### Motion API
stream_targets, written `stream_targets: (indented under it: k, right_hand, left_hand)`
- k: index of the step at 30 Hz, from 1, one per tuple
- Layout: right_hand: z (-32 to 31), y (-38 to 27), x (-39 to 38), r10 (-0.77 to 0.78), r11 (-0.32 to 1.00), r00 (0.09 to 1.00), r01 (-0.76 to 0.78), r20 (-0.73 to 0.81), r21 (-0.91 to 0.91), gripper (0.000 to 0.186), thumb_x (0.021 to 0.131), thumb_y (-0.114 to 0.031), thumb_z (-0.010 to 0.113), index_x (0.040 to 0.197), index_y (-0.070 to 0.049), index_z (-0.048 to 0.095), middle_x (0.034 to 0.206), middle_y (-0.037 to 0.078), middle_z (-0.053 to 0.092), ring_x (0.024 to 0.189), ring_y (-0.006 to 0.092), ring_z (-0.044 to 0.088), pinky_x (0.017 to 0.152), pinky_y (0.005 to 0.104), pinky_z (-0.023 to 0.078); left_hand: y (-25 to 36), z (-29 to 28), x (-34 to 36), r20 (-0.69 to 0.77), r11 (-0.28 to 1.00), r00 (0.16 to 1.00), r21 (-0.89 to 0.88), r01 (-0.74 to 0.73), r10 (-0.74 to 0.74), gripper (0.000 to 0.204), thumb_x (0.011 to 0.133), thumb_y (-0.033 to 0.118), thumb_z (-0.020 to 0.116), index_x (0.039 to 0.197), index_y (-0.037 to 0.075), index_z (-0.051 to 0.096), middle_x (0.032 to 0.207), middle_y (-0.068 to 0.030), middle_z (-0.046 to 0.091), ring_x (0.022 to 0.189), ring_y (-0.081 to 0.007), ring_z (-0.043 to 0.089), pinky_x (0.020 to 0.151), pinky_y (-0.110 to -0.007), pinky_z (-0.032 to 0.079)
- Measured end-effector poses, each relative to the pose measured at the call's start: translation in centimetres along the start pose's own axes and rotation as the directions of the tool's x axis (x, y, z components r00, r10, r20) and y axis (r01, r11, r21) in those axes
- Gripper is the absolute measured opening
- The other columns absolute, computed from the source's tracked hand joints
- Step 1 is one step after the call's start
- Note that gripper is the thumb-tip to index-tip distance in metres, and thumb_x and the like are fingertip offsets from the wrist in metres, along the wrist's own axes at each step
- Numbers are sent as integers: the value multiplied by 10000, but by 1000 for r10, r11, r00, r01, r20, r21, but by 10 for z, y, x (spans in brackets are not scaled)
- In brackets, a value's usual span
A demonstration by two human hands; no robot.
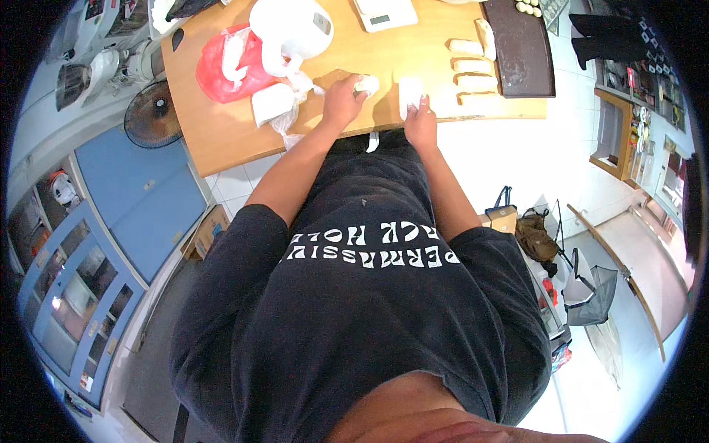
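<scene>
My left hand (343, 103) is closed on a pale lump (366, 84), apparently dough, over the wooden table (362, 48) near its front edge. My right hand (419, 122) grips a white, overexposed piece (410, 90) just to the right; its exact shape is unclear. To the right of both hands, several elongated pale dough rolls (473, 66) lie beside a dark tray (521, 59). Left of my hands are a red plastic bag (218, 70), a white packet (269, 107) with clear plastic around it, and a white rounded appliance (292, 22).
A white digital scale (384, 15) sits at the back of the table, and small round dough pieces (528, 7) are at the back right. A fan (153, 114) stands left of the table. Bags and a folded dark mesh item (591, 295) are at my right.
</scene>
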State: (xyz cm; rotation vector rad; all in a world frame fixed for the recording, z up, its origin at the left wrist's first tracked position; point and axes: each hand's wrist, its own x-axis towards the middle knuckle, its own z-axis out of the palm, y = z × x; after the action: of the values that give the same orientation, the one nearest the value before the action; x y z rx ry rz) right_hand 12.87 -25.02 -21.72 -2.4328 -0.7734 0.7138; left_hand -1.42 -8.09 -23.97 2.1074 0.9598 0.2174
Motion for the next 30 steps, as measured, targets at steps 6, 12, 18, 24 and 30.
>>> stream_targets:
  k: [6,12,18,24,30]
  right_hand:
    - [17,-48,-2,-151,984,988,152,20,-94,392,967,-129,535,1286,79,443,806,282,678,780,464,690,699,546,555]
    - [38,-59,17,-141,959,988,150,56,-239,454,959,-167,547,1326,66,418,827,260,697,759,431,706,683,523,572]
    - [39,-68,20,-100,945,987,134,126,-300,486,956,-153,547,1363,74,409,837,249,702,769,415,714,689,509,576]
    - [50,-67,23,-127,930,985,161,121,-331,455,978,-144,504,1368,72,412,846,236,708,763,410,713,682,504,577]
    - [57,-73,22,-122,924,984,160,127,-347,444,983,-140,512,1353,96,449,832,258,699,736,424,701,648,510,566]
  left_hand:
    - [-12,-9,14,42,989,989,27,-143,141,327,829,171,771,1129,57,707,1049,-180,719,990,-382,673,885,-473,530]
    - [-10,-14,20,104,985,986,97,-142,132,323,828,195,770,1129,85,727,1095,-164,711,1028,-360,664,911,-451,528]
    - [-5,-15,16,54,993,995,74,-89,85,311,826,154,757,1132,102,734,1142,-156,672,1071,-360,633,933,-453,512]
    - [-20,-8,22,24,993,994,48,-105,104,311,807,142,769,1114,98,746,1086,-165,667,1047,-368,635,921,-446,514]
    - [-20,-10,31,87,997,993,3,-82,82,311,784,130,778,1090,77,754,1030,-182,696,1024,-377,649,904,-454,518]
